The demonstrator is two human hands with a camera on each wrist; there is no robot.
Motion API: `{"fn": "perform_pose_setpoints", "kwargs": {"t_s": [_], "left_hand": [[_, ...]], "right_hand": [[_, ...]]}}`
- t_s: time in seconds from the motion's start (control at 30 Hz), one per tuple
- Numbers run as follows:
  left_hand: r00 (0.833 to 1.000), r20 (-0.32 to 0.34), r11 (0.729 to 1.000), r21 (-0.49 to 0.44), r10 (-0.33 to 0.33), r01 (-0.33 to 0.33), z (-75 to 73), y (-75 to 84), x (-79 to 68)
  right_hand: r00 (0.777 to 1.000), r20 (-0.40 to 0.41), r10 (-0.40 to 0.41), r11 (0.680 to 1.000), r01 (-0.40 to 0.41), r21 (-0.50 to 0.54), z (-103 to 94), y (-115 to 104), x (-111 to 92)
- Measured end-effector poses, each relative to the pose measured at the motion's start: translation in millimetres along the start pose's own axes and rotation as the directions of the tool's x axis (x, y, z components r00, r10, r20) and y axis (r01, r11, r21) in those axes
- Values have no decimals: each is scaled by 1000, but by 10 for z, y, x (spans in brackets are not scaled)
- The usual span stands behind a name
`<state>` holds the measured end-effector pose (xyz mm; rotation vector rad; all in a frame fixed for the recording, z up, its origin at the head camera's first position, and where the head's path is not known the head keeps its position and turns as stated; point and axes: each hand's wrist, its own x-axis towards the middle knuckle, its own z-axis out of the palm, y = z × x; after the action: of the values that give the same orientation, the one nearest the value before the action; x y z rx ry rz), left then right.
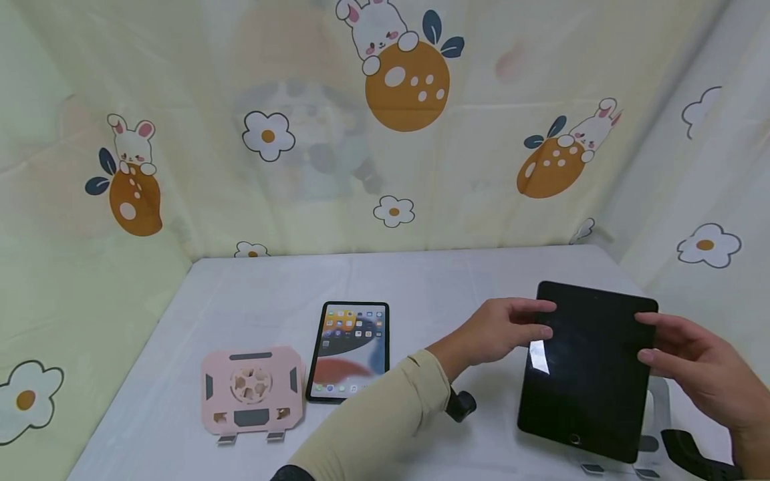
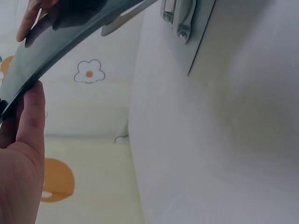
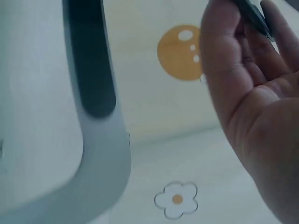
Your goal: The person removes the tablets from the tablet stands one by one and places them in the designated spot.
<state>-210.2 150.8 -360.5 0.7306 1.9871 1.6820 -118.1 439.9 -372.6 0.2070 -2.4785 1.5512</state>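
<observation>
A black tablet (image 1: 589, 374) with a dark screen and a round home button tilts at the right of the head view. My left hand (image 1: 499, 329) pinches its left edge, and my right hand (image 1: 700, 367) pinches its right edge. From the left wrist, the tablet (image 2: 56, 39) shows side-on, with the left thumb against it. Behind and below it is a white stand (image 1: 660, 404) with grey pads, mostly hidden by the tablet. The right wrist view shows the stand's rounded corner (image 3: 110, 154) close up, apart from the right hand (image 3: 261, 93).
A second tablet (image 1: 351, 351) with a lit home screen lies mid-table. Left of it lies a pink stand (image 1: 252, 387) with grey pads and cutouts. The white-covered table (image 1: 252, 287) meets patterned curtains (image 1: 313, 220) at its back and sides.
</observation>
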Motion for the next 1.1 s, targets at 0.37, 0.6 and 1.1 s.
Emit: {"fn": "perform_pose_setpoints", "kwargs": {"t_s": [0.37,0.6,1.1], "left_hand": [[997,-71,999,-17,39,-40,-300,-86,-79],[995,-97,1000,-9,27,-28,-484,-135,-147],[989,-148,999,-40,30,-36,-908,-157,-244]], "right_hand": [[984,168,-57,972,17,233,217,-115,285],[988,152,39,998,-30,-60,370,-206,438],[985,173,-9,999,17,-43,747,-445,744]]}}
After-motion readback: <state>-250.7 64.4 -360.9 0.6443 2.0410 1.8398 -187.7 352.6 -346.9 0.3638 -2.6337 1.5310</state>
